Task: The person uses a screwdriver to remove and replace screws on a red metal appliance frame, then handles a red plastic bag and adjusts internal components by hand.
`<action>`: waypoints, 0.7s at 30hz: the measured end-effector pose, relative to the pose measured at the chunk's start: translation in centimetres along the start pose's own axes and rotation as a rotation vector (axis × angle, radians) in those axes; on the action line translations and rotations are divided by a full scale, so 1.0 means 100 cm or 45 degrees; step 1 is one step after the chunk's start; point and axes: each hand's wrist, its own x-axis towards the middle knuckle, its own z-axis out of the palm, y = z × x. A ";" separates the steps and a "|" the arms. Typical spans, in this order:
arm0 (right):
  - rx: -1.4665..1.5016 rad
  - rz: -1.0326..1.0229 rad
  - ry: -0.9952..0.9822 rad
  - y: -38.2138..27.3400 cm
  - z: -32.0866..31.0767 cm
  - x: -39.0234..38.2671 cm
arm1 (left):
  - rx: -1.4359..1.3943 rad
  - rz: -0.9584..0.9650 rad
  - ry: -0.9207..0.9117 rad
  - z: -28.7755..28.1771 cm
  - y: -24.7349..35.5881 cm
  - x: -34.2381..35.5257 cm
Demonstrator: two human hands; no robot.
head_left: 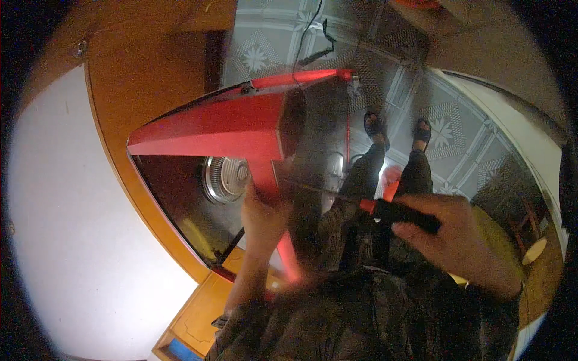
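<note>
A red metal housing (211, 129), tipped up in front of me, has a dark glossy panel (180, 174) on its left side. A ribbed silver ring (223, 179) sits on that panel; it looks like a gas burner. My left hand (264, 222) is closed around a narrow red strip of the housing, just right of the ring. In my right hand (451, 237) I grip a screwdriver (390, 212) by its black and red handle. Its thin shaft points left toward the housing's dark open side (301, 144); whether the tip touches anything is hidden in blur.
Patterned grey floor tiles (265, 51) lie beyond, with a black cable (310, 30) on them. My sandalled feet (374, 123) stand to the right. A white panel with an orange wooden edge (48, 198) fills the left. A wooden drawer (192, 313) is at the lower left.
</note>
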 end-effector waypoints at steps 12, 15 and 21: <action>-0.088 -0.211 -0.267 0.003 -0.020 0.007 | 0.113 -0.069 0.237 0.013 -0.006 -0.008; -0.330 -0.408 -0.221 0.000 -0.023 0.009 | -0.105 0.210 0.497 0.019 -0.019 -0.005; -0.975 -0.859 -0.142 0.004 -0.025 0.009 | 0.245 0.045 0.481 0.023 -0.012 -0.009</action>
